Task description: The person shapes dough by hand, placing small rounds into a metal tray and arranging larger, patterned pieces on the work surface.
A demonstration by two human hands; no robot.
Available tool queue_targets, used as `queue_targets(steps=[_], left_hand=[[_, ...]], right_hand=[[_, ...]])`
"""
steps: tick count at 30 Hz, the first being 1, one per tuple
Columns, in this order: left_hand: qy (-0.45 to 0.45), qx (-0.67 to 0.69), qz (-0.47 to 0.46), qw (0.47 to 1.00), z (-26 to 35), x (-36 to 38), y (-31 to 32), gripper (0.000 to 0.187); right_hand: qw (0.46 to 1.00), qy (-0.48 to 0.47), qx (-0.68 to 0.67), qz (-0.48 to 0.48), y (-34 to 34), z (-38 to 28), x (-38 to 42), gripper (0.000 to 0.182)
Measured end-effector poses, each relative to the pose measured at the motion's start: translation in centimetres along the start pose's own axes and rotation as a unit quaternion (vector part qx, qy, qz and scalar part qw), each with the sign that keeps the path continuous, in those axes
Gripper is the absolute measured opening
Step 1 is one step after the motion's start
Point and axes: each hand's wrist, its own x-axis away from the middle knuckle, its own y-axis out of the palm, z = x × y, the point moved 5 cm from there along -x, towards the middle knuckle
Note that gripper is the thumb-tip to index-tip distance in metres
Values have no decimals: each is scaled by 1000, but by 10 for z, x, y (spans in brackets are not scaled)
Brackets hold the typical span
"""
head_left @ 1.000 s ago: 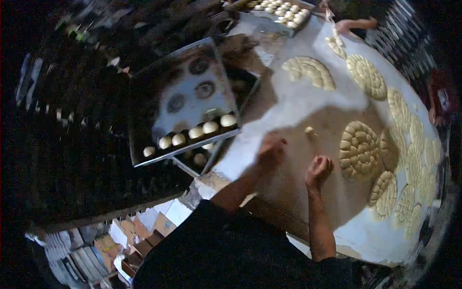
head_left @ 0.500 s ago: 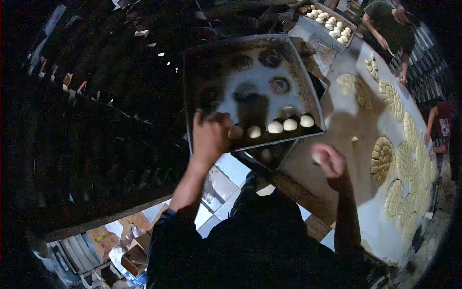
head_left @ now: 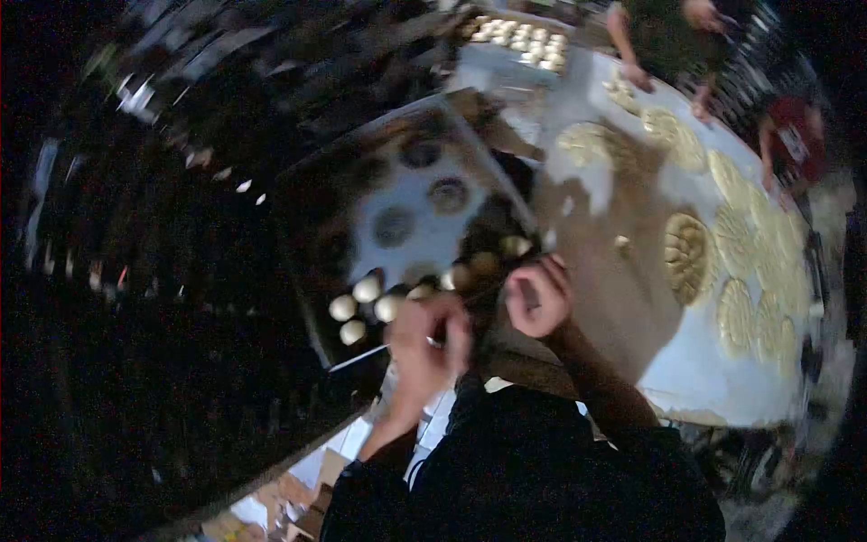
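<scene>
A dark metal baking tray (head_left: 411,120) lies tilted in front of me, with round dark marks on its base. Pale dough balls (head_left: 367,289) sit along its near side, several grouped in the left corner. My left hand (head_left: 426,341) is over the tray's near edge, beside the dough balls, its fingers bent and smeared by motion. By the tray's near right corner, my right hand (head_left: 539,294) has its fingers curled in toward the thumb. I cannot tell what lies within that curl.
On the right is a floured table (head_left: 601,348) bearing several flat patterned dough rounds (head_left: 688,257) and a small dough scrap (head_left: 623,245). A box of dough balls (head_left: 519,74) stands at the back. Two people work along the table's far side, one in a red shirt (head_left: 795,135).
My view has turned. My left hand has moved right along the tray's near edge, and dough balls now show in the left corner. My right hand has come closer to the tray's right corner.
</scene>
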Motion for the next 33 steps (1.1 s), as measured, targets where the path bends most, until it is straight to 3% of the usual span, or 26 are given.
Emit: queue_targets(steps=[3,4,5,7,9,11,13,16,19,21,23,24,25,27,29,31,33], left_hand=[[51,200,-173,963,37,16,162,35],[30,228,-225,947,35,11,219,35],[-6,229,-245,942,22,-3,273,36],[-84,148,-182,968,-21,-65,360,40],[-146,3,-78,986,-63,-141,417,46],[-196,-150,5,969,-92,-209,454,53],[-259,-173,2,950,-101,-260,484,52],[-309,-171,-28,935,-104,-305,513,51],[-314,-129,-40,940,-105,-321,524,51],[-301,-59,-58,950,-111,-319,523,52],[-228,228,-146,935,-126,-311,524,53],[-202,385,-200,878,-129,-296,523,54],[-208,421,-198,861,-127,-274,509,55],[-327,184,45,926,-114,-216,467,56],[-305,-28,79,949,-123,-183,444,52],[-248,-61,59,965,-119,-141,422,47],[-152,89,-6,984,-77,-94,394,41]], right_hand=[[980,50,131,138,-70,105,58,12],[968,177,148,101,-90,140,81,13],[961,199,168,88,-112,162,106,13],[951,230,199,60,-161,204,156,16],[945,190,233,126,-211,213,210,22],[929,290,200,115,-259,211,253,20],[906,276,316,53,-279,212,287,17],[910,320,160,208,-286,223,305,14],[909,347,192,127,-293,226,273,13],[894,335,257,151,-288,236,277,13],[880,347,283,157,-288,240,274,13],[878,352,280,162,-291,241,268,13],[885,359,246,166,-299,235,254,13],[889,362,213,183,-300,231,243,14],[885,354,219,209,-292,246,256,15],[879,360,249,189,-290,247,257,21],[871,405,202,193,-288,242,254,25]])
